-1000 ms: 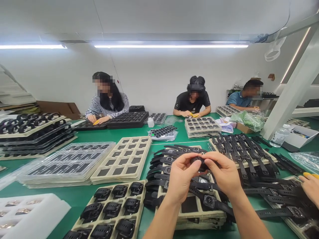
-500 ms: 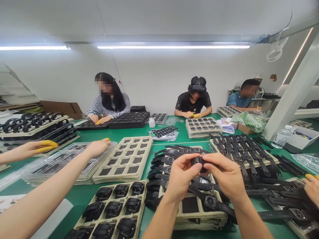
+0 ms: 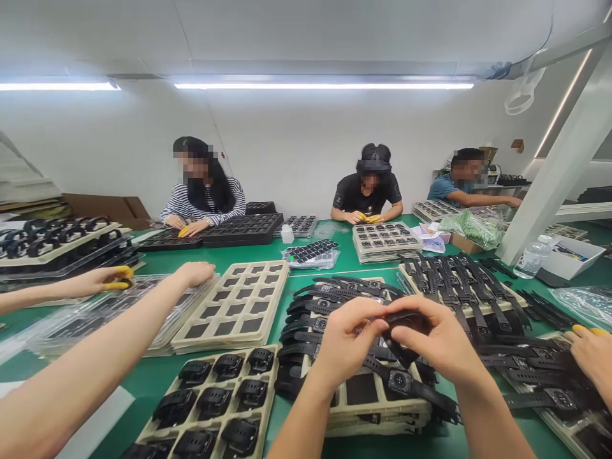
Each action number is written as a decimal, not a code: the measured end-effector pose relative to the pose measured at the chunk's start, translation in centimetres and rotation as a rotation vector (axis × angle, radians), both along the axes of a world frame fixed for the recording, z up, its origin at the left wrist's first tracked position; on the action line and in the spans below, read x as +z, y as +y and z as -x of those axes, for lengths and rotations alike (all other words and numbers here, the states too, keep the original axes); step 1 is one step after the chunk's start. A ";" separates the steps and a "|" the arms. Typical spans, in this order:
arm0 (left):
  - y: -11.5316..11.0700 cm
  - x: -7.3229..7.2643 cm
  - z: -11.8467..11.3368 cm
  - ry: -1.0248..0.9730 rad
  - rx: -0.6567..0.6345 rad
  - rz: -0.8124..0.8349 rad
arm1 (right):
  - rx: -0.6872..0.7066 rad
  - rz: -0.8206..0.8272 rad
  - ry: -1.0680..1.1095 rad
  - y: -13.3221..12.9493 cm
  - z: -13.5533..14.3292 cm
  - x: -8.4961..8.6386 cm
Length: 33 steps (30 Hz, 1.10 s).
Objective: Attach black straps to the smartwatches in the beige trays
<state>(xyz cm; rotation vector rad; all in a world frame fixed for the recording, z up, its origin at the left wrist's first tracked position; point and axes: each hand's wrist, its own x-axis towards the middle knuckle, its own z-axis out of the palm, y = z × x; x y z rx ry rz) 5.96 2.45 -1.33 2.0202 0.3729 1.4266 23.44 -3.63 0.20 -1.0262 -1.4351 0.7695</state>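
Note:
Both my hands are raised above a stack of beige trays at the lower centre. Between them is a black watch, its strap bent into a loop. The fingertips of my left hand pinch its left end. My right hand has its fingers wrapped around the other side and covers much of it. Beneath my hands, several black smartwatches with straps laid out lie across the tray stack; one watch lies face down, sensor side up. To the left, a beige tray holds watches with closed straps in its compartments.
A co-worker's arms reach in from the left over clear plastic trays. Another hand comes in at the right edge. Across the green table sit three people. A water bottle stands near a white post.
More of the watch strap now shows between my hands, and my right hand has turned around it. The neighbour's far hand at left now holds a small black item. The view shifted slightly.

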 end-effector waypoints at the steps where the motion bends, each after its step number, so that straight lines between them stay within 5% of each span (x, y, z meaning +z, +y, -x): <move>1: 0.2 -0.1 0.1 0.021 0.075 -0.169 | -0.006 0.014 0.002 0.1 0.3 0.1; 3: 0.3 0.0 0.1 0.080 0.199 -0.472 | -0.035 0.016 0.019 0.3 0.7 0.1; 6: 0.2 0.6 0.4 0.151 0.258 -0.703 | -0.065 0.010 0.066 0.7 0.9 0.0; 18: -0.3 1.3 1.7 0.115 0.316 -0.870 | -0.079 0.015 0.146 0.0 0.2 -0.6; 22: -0.6 2.2 2.4 0.118 0.282 -0.715 | -0.118 -0.032 0.022 -0.6 -0.1 -0.3; 25: -1.2 2.8 3.6 -0.085 0.357 -0.486 | -0.032 0.041 -0.246 -1.0 0.5 -0.4; 29: -1.8 3.3 4.7 -0.453 0.405 -0.332 | 0.103 0.133 -0.681 -0.9 2.4 -2.2; 33: -2.1 3.6 5.0 -0.539 0.449 -0.329 | 0.111 0.082 -0.998 -0.5 3.9 -4.4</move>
